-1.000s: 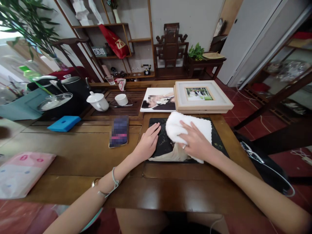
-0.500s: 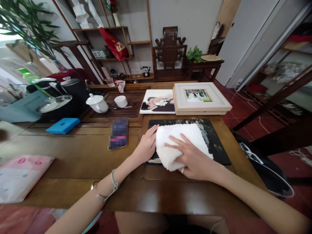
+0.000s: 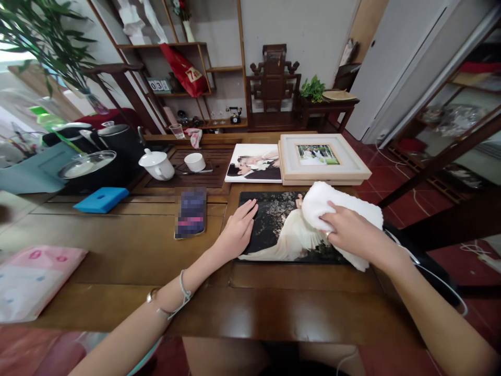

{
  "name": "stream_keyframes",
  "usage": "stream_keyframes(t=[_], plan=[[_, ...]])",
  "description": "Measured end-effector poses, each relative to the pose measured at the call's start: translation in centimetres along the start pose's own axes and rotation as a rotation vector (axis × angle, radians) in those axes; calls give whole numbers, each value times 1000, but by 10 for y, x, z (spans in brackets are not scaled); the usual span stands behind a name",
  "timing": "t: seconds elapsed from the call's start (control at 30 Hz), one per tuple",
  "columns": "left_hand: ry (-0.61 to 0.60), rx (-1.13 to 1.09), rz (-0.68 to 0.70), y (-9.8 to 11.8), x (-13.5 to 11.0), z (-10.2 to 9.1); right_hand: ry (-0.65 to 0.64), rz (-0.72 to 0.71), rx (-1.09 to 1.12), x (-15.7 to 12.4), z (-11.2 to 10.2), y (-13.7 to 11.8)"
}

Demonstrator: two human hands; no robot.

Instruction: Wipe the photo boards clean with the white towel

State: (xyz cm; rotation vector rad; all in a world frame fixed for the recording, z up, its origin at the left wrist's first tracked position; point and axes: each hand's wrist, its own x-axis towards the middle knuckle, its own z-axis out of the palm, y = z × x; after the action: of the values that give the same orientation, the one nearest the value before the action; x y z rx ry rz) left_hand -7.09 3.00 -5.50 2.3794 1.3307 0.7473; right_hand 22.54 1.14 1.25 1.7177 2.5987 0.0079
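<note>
Right hand [image 3: 346,230] on top of white cloth [image 3: 316,201], covering right part of dark photo panel [image 3: 289,237]. Left hand [image 3: 237,230] flat at panel's left edge. Framed photo [image 3: 319,155] behind, on table [image 3: 274,303].

Head-worn camera looks forward and down, near the table [image 3: 274,308]; margins perhaps blurred.
</note>
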Motion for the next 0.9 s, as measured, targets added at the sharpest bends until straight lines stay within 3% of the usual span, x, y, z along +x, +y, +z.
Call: stream_keyframes(t=[0.1, 0.23, 0.3, 0.47, 0.67, 0.77, 0.9], plan=[[0, 0, -16, 1, 0, 0, 12, -155, 1, -10, -4, -28], [-11, 5, -3, -1, 0, 1, 148, -508, 153, -9, 9, -67], [-12, 5, 7, -2, 0, 1, 223, -554, 219, -3, 18, -75], [5, -1, 5, -3, 0, 2, 259, -217, 241, 18, 25, -52], [0, 9, 9, 0, 0, 1, 100, 144, 134, 16, 23, 0], [8, 8, 2, 1, 0, 1, 94, 171, 61, -6, 27, -5], [21, 17, -9, 2, 0, 2, 159, 15, 44, -36, 31, -43]])
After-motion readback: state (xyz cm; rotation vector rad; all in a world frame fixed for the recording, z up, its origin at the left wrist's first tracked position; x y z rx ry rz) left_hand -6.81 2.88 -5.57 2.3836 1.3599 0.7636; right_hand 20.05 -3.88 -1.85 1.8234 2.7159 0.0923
